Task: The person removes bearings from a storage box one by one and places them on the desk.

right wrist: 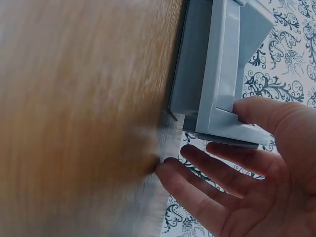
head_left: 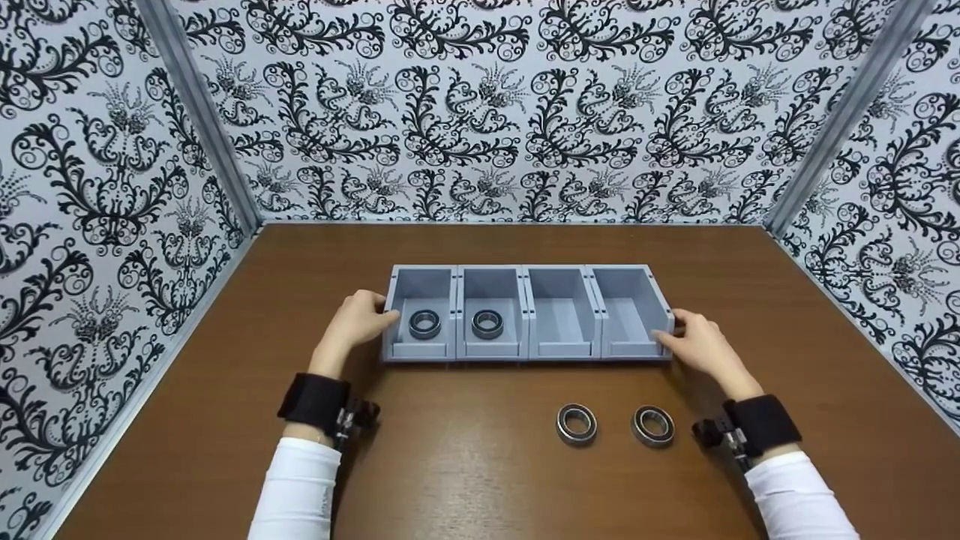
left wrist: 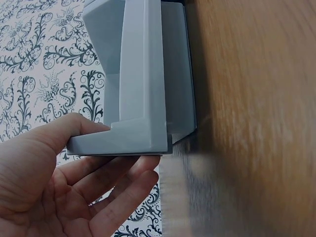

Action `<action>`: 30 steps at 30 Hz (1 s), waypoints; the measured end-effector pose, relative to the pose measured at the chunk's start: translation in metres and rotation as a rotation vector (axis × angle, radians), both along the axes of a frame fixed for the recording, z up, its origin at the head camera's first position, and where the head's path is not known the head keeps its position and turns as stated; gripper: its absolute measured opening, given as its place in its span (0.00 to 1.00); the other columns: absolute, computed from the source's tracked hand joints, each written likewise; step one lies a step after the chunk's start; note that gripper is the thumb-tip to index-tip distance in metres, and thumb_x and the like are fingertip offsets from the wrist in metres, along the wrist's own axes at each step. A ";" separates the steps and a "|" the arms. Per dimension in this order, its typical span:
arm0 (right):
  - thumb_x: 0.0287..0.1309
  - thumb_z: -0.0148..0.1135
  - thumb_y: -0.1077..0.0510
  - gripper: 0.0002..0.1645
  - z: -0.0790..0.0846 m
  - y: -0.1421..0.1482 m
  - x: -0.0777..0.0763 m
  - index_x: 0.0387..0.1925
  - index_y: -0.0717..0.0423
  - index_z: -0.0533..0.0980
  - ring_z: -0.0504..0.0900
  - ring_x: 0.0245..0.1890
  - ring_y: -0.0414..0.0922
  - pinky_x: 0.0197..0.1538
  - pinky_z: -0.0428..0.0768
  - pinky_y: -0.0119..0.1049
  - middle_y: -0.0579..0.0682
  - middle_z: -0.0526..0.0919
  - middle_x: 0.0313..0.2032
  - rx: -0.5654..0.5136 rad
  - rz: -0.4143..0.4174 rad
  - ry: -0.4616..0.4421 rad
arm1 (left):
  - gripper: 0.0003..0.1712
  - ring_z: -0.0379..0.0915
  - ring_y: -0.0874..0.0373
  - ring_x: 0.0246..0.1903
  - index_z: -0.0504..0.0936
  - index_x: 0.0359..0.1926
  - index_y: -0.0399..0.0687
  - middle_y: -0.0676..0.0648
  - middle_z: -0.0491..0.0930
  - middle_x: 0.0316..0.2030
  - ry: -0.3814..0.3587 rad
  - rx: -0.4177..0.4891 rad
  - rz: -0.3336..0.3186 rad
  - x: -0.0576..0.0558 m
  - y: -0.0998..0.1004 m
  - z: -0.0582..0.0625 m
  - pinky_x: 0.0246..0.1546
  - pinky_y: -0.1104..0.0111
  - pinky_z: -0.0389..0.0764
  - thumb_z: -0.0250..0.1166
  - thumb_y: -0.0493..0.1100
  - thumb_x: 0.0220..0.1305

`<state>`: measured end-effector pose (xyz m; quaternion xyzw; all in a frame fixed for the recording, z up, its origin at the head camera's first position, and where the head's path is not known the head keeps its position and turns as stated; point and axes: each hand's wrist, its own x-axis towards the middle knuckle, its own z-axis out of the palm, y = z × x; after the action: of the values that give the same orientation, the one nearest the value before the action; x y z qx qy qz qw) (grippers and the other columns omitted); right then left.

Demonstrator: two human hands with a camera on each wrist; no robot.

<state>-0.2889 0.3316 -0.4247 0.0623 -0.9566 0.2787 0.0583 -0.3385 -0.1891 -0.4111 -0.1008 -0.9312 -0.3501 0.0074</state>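
Grey plastic makes up the four-bin row (head_left: 491,350) in the middle of the head frame, its left end wall pinched by the left hand (head_left: 362,319) and its right end wall by the right hand (head_left: 701,345), each thumb over the inner side. One bearing (head_left: 424,335) sits in the leftmost bin and a second bearing (head_left: 487,335) in the next, both near the front lips. Brown tabletop (head_left: 450,450) stretches behind the row to the patterned back wall (head_left: 480,112) and forward to the frame's bottom edge, where a third bearing (head_left: 577,440) and a fourth bearing (head_left: 654,442) lie apart at lower right, off the row's front edge.
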 end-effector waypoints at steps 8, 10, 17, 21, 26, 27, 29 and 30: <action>0.68 0.65 0.58 0.29 -0.001 -0.001 -0.008 0.59 0.79 0.72 0.84 0.47 0.69 0.50 0.80 0.61 0.74 0.84 0.46 -0.030 0.002 0.003 | 0.11 0.63 0.57 0.22 0.81 0.28 0.39 0.52 0.69 0.20 0.001 -0.003 0.007 -0.003 0.000 -0.001 0.29 0.65 0.65 0.64 0.40 0.66; 0.67 0.65 0.59 0.28 0.000 -0.003 -0.009 0.59 0.79 0.73 0.85 0.46 0.67 0.48 0.80 0.59 0.73 0.85 0.45 -0.041 0.002 0.006 | 0.11 0.62 0.57 0.22 0.80 0.27 0.39 0.52 0.68 0.19 0.002 -0.004 0.008 -0.004 0.000 -0.002 0.29 0.65 0.65 0.64 0.40 0.66; 0.66 0.64 0.59 0.28 0.000 -0.004 -0.013 0.58 0.79 0.72 0.84 0.42 0.65 0.45 0.80 0.56 0.73 0.84 0.44 -0.054 -0.010 -0.003 | 0.14 0.61 0.58 0.21 0.75 0.22 0.44 0.53 0.65 0.18 0.001 0.000 0.008 -0.002 0.000 -0.001 0.28 0.66 0.64 0.65 0.40 0.65; 0.66 0.64 0.60 0.28 -0.001 -0.005 -0.016 0.59 0.80 0.72 0.84 0.43 0.67 0.45 0.80 0.58 0.75 0.83 0.46 -0.065 -0.017 -0.008 | 0.14 0.61 0.58 0.21 0.76 0.23 0.44 0.53 0.65 0.18 0.007 0.003 0.000 -0.002 0.000 0.000 0.28 0.66 0.63 0.64 0.40 0.66; 0.65 0.64 0.61 0.28 -0.002 -0.006 -0.019 0.59 0.80 0.72 0.84 0.45 0.68 0.47 0.80 0.59 0.76 0.82 0.48 -0.079 -0.034 -0.009 | 0.13 0.62 0.58 0.21 0.78 0.24 0.41 0.53 0.67 0.18 0.026 0.008 -0.012 0.000 0.000 0.001 0.27 0.66 0.64 0.64 0.39 0.67; 0.65 0.64 0.61 0.28 -0.002 -0.007 -0.019 0.59 0.80 0.72 0.84 0.46 0.68 0.47 0.80 0.59 0.76 0.82 0.48 -0.082 -0.037 -0.010 | 0.13 0.62 0.58 0.21 0.79 0.25 0.40 0.53 0.67 0.18 0.026 0.007 -0.012 0.000 0.000 0.001 0.27 0.66 0.64 0.64 0.39 0.67; 0.65 0.64 0.61 0.28 -0.002 -0.008 -0.020 0.58 0.80 0.72 0.84 0.46 0.68 0.48 0.80 0.60 0.76 0.82 0.48 -0.085 -0.042 -0.014 | 0.12 0.64 0.57 0.22 0.81 0.27 0.39 0.52 0.70 0.19 0.027 0.007 -0.011 0.000 0.000 0.001 0.27 0.66 0.66 0.64 0.40 0.67; 0.65 0.64 0.62 0.28 -0.002 -0.008 -0.020 0.58 0.81 0.72 0.83 0.47 0.69 0.48 0.80 0.60 0.76 0.82 0.49 -0.086 -0.042 -0.015 | 0.11 0.64 0.57 0.22 0.82 0.28 0.38 0.52 0.71 0.20 0.026 0.005 -0.009 0.000 0.000 0.001 0.28 0.66 0.66 0.64 0.40 0.67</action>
<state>-0.3091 0.3239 -0.4267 0.0377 -0.9452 0.3187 0.0595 -0.3382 -0.1892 -0.4104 -0.1092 -0.9297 -0.3513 0.0181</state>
